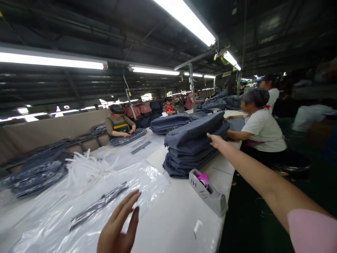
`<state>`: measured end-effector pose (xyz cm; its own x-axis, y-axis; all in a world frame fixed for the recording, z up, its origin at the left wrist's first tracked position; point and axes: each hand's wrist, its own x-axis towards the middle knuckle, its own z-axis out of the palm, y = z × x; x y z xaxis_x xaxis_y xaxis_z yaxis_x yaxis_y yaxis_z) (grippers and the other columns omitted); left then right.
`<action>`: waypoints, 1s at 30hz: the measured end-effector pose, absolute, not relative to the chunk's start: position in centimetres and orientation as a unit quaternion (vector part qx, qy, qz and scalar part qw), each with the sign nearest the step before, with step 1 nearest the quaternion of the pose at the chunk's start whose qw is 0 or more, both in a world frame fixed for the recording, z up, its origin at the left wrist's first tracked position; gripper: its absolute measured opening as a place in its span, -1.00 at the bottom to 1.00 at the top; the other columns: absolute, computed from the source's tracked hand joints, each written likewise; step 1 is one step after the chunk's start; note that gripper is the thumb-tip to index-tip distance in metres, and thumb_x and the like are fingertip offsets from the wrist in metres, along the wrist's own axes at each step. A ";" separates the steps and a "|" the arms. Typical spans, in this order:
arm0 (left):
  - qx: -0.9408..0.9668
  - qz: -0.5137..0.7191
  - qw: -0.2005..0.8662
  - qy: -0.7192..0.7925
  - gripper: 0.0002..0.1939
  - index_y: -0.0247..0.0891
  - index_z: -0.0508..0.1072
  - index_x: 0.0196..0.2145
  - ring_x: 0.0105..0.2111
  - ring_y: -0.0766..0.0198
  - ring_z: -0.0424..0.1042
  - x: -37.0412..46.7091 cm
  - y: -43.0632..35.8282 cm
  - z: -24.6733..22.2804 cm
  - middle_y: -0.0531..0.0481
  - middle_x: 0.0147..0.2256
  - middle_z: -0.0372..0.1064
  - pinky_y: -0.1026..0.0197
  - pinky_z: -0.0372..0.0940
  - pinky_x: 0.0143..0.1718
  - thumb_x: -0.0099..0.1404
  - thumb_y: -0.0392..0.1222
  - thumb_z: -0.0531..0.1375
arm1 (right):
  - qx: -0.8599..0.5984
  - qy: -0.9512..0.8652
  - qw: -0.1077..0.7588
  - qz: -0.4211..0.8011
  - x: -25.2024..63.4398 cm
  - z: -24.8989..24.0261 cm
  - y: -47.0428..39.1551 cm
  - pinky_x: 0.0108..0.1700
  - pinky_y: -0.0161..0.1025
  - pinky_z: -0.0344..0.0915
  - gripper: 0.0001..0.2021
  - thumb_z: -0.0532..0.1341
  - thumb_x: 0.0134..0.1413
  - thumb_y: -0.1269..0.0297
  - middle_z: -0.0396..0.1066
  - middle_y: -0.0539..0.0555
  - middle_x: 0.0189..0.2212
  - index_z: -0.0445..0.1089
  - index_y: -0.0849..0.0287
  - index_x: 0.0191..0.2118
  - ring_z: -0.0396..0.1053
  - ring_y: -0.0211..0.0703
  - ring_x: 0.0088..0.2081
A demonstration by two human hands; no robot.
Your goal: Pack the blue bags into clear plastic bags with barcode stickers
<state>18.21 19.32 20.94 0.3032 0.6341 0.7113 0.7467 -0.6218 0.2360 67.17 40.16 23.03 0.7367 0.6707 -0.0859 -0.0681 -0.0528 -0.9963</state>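
Note:
My left hand (119,223) is raised over the front of the white table (168,214), fingers stretched and thumb apart, with nothing in it. Stretched far forward, my right hand (216,140) is at the near right side of a stack of dark blue fabric bags (193,140). Its fingers are extended; whether they touch the top bag I cannot tell. Clear plastic bags (147,179) lie spread left of the stack, with a dark wrapped strip (98,205) on them. A grey tape dispenser (207,193) with a pink roll stands in front of the stack.
White strips (84,167) lie bunched at the left, near plastic-wrapped dark bags (39,172). A co-worker in a white shirt (265,130) sits along the right edge, arm near the stack. Another co-worker (118,123) handles a wrapped bag across the table. More blue bags (171,121) lie behind.

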 end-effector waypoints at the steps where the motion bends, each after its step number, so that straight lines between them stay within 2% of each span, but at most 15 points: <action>1: -0.818 -0.398 0.075 -0.408 -0.61 0.03 0.33 0.13 0.03 0.15 0.43 20.5 21.1 23.1 0.02 0.10 0.36 0.14 0.46 -0.08 0.35 -0.13 0.09 | -0.657 -0.209 0.654 0.310 66.9 22.5 40.5 -0.04 0.02 0.39 -0.63 0.21 0.23 0.19 0.32 0.19 0.06 0.29 0.20 0.10 0.37 -0.02 -0.02; 4: -0.856 -0.363 0.050 -0.364 -0.61 0.01 0.32 0.14 0.08 0.17 0.38 27.6 26.7 29.0 0.03 0.17 0.29 0.09 0.39 0.03 0.37 -0.12 0.06 | -0.621 -0.176 0.668 0.371 66.4 22.2 41.3 -0.05 -0.01 0.40 -0.67 0.19 0.25 0.18 0.33 0.15 0.03 0.31 0.18 0.08 0.38 -0.06 -0.05; 7: -0.882 -0.331 0.051 -0.331 -0.60 -0.08 0.33 0.14 0.15 0.13 0.29 34.3 31.6 32.7 -0.04 0.23 0.20 0.03 0.26 0.16 0.36 -0.13 0.07 | -0.579 -0.163 0.681 0.419 65.8 22.9 41.1 -0.05 -0.01 0.40 -0.66 0.19 0.25 0.18 0.33 0.16 0.03 0.31 0.19 0.08 0.38 -0.06 -0.05; 11: -0.900 -0.246 0.100 -0.345 -0.34 -0.17 0.13 0.27 0.30 -0.02 0.02 41.1 36.1 34.0 -0.22 0.32 -0.03 -0.07 0.08 0.25 0.29 0.07 0.15 | -0.509 -0.174 0.698 0.473 62.6 22.0 37.5 -0.17 -0.12 0.44 -0.75 0.22 0.23 0.25 0.41 0.12 -0.09 0.37 0.24 -0.03 0.43 -0.15 -0.18; 13: -0.911 -0.173 0.109 -0.357 -0.13 -0.14 0.01 0.32 0.30 -0.11 -0.01 43.2 37.2 33.7 -0.26 0.32 -0.04 -0.14 0.09 0.22 0.17 0.17 0.23 | -0.468 -0.189 0.701 0.503 60.1 20.1 34.4 -0.29 -0.27 0.43 -0.87 0.31 0.06 0.45 0.49 0.09 -0.27 0.44 0.26 -0.23 0.45 -0.22 -0.34; 15: -0.922 -0.109 0.099 -0.359 -0.02 -0.09 0.01 0.32 0.19 -0.15 0.21 44.3 37.3 32.9 -0.27 0.22 0.19 -0.12 0.25 0.10 0.05 0.15 0.33 | -0.431 -0.202 0.700 0.532 57.8 17.9 31.1 -0.33 -0.28 0.44 -0.87 0.35 -0.07 0.51 0.52 0.08 -0.35 0.46 0.25 -0.33 0.46 -0.21 -0.39; 17: -0.929 -0.072 0.086 -0.352 -0.15 -0.03 0.16 0.26 -0.01 -0.11 0.43 44.7 36.4 31.4 -0.21 0.01 0.43 -0.04 0.38 -0.08 0.05 0.05 0.35 | -0.350 -0.193 0.715 0.573 56.5 16.0 28.3 -0.27 -0.24 0.48 -0.80 0.38 -0.08 0.44 0.55 0.08 -0.29 0.49 0.21 -0.25 0.50 -0.15 -0.31; 19: -0.932 -0.054 0.080 -0.349 -0.41 -0.01 0.28 0.18 -0.13 -0.05 0.51 44.5 34.5 29.4 -0.15 -0.13 0.51 0.01 0.42 -0.16 0.19 -0.07 0.23 | -0.268 -0.164 0.743 0.592 56.2 15.1 26.5 -0.16 -0.17 0.49 -0.72 0.37 0.00 0.27 0.56 0.08 -0.21 0.48 0.17 -0.12 0.51 -0.08 -0.18; 20: -0.933 -0.053 0.079 -0.348 -0.49 -0.02 0.29 0.17 -0.13 -0.02 0.51 44.1 33.3 28.3 -0.15 -0.12 0.51 0.03 0.42 -0.16 0.26 -0.15 0.15 | -0.237 -0.152 0.753 0.594 56.3 15.1 25.9 -0.11 -0.14 0.48 -0.69 0.34 0.04 0.20 0.56 0.08 -0.17 0.47 0.16 -0.08 0.49 -0.05 -0.12; 22: -0.931 -0.059 0.079 -0.351 -0.49 -0.10 0.23 0.22 -0.04 0.03 0.47 43.1 30.7 26.1 -0.18 0.01 0.45 0.05 0.40 -0.09 0.33 -0.29 0.02 | -0.206 -0.153 0.760 0.598 56.4 15.5 25.0 -0.01 -0.09 0.44 -0.66 0.31 0.08 0.14 0.55 0.07 -0.12 0.46 0.15 -0.04 0.45 -0.03 -0.02; 23: -0.930 -0.072 0.079 -0.353 -0.48 -0.13 0.18 0.25 0.03 0.03 0.42 42.4 29.3 25.2 -0.20 0.09 0.37 0.04 0.38 -0.02 0.34 -0.29 0.00 | -0.198 -0.167 0.756 0.601 56.2 15.9 24.6 0.03 -0.08 0.41 -0.65 0.32 0.08 0.13 0.54 0.06 -0.10 0.45 0.14 -0.03 0.43 -0.03 0.01; 25: -0.923 -0.116 0.081 -0.358 -0.39 -0.17 0.08 0.30 0.19 -0.02 0.25 40.6 26.8 23.6 -0.24 0.25 0.16 -0.03 0.29 0.12 0.33 -0.15 0.09 | -0.188 -0.205 0.742 0.610 55.3 16.9 23.6 0.12 -0.09 0.34 -0.62 0.33 0.05 0.08 0.51 0.05 -0.05 0.46 0.12 -0.03 0.39 -0.04 0.07; 27: -0.910 -0.173 0.097 -0.365 -0.14 -0.20 -0.01 0.33 0.26 -0.12 0.10 38.3 24.5 22.8 -0.29 0.31 0.00 -0.13 0.20 0.19 0.19 -0.03 0.27 | -0.174 -0.252 0.727 0.615 53.6 18.0 22.2 0.17 -0.09 0.28 -0.58 0.35 0.02 0.04 0.48 0.05 0.00 0.46 0.10 -0.02 0.35 -0.05 0.11; 28: -0.900 -0.200 0.113 -0.369 -0.06 -0.21 -0.04 0.34 0.27 -0.14 0.07 37.1 23.4 22.6 -0.31 0.32 -0.04 -0.16 0.19 0.20 0.12 -0.07 0.32 | -0.165 -0.275 0.720 0.616 52.6 18.6 21.5 0.18 -0.09 0.26 -0.58 0.36 0.01 0.05 0.47 0.05 0.01 0.45 0.09 -0.02 0.34 -0.05 0.11; 30: -0.876 -0.244 0.160 -0.384 -0.07 -0.22 -0.08 0.35 0.27 -0.10 0.09 34.5 21.4 22.9 -0.29 0.33 -0.06 -0.13 0.22 0.19 0.11 -0.28 0.28 | -0.144 -0.312 0.711 0.613 50.1 19.7 19.9 0.17 -0.04 0.27 -0.63 0.37 0.01 0.14 0.46 0.01 0.03 0.44 0.03 -0.02 0.33 -0.05 0.11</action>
